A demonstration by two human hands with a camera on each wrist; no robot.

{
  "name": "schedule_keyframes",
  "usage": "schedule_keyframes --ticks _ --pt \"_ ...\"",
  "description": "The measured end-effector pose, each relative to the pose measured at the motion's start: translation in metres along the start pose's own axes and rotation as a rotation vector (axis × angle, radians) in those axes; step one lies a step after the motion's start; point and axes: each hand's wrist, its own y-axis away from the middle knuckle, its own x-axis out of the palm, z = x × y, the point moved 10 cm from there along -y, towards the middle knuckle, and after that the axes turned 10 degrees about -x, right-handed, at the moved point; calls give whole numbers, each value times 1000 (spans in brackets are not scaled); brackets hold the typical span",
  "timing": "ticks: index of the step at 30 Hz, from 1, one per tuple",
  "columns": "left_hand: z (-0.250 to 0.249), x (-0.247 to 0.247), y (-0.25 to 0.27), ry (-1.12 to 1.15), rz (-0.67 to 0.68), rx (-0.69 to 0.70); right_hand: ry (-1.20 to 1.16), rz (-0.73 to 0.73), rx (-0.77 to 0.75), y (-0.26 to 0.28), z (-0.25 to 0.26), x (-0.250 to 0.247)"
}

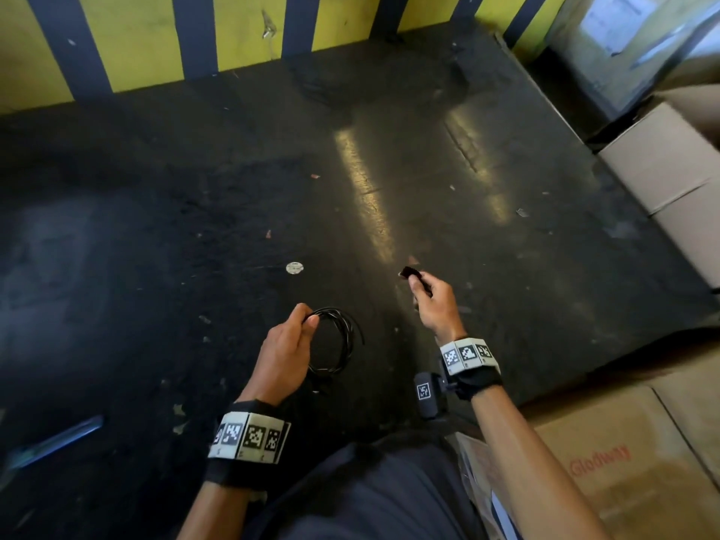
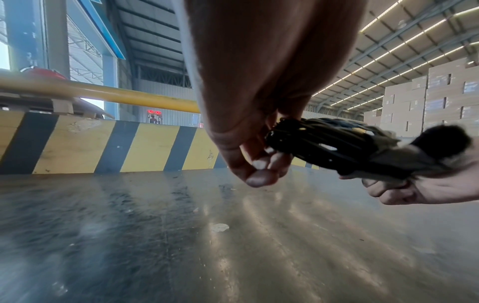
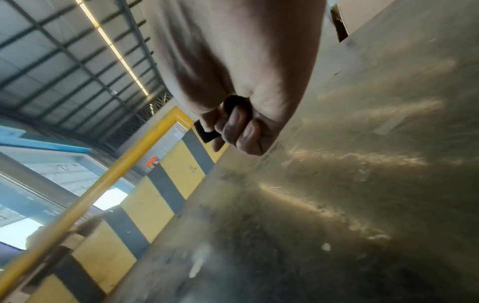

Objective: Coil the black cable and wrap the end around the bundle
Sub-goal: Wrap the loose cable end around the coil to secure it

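The black cable point(image 1: 343, 339) hangs as a coil of several loops from my left hand point(image 1: 307, 321), whose thumb and fingers pinch the top of the bundle. In the left wrist view the coil point(image 2: 311, 141) shows edge-on at my left fingertips point(image 2: 259, 176). My right hand point(image 1: 419, 284) is held apart, to the right of the coil and further forward. It grips a short flat black strap-like piece point(image 1: 409, 272). In the right wrist view the fingers point(image 3: 241, 131) curl round that piece point(image 3: 206, 134). Whether it joins the cable cannot be seen.
Both hands are above a dark, scuffed floor point(image 1: 233, 189) with a small white disc point(image 1: 294, 268) on it. A yellow-and-black striped barrier point(image 1: 156, 40) runs along the far side. Cardboard boxes point(image 1: 662, 161) stand at the right, another box point(image 1: 623, 461) near my right arm.
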Motion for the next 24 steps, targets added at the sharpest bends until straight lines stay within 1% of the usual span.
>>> schedule_keyframes --ticks 3,5,7,9,11,13,14,16,19,21,24 --pt "-5 -1 5 23 -3 28 -146 38 22 11 21 12" --pt "-10 -1 9 30 2 52 -162 78 8 18 38 21" --pt "-15 -1 13 33 18 68 -186 126 -36 23 59 28" --pt "-21 -3 18 31 26 97 -164 157 -113 27 80 32" --pt "-29 -5 23 28 32 134 -76 140 -186 30 95 31" --pt "-37 -7 27 22 33 168 -61 108 -200 32 102 30" --pt "-40 -8 29 12 33 181 -80 115 -215 33 106 31" --pt "-45 -8 31 0 48 189 -78 151 -283 39 119 35" --pt "-50 -8 36 40 100 193 -3 158 -382 47 136 38" --pt "-55 -7 39 83 133 214 -45 171 -373 53 139 41" --pt "-60 -6 41 143 166 232 -191 227 -275 61 138 49"
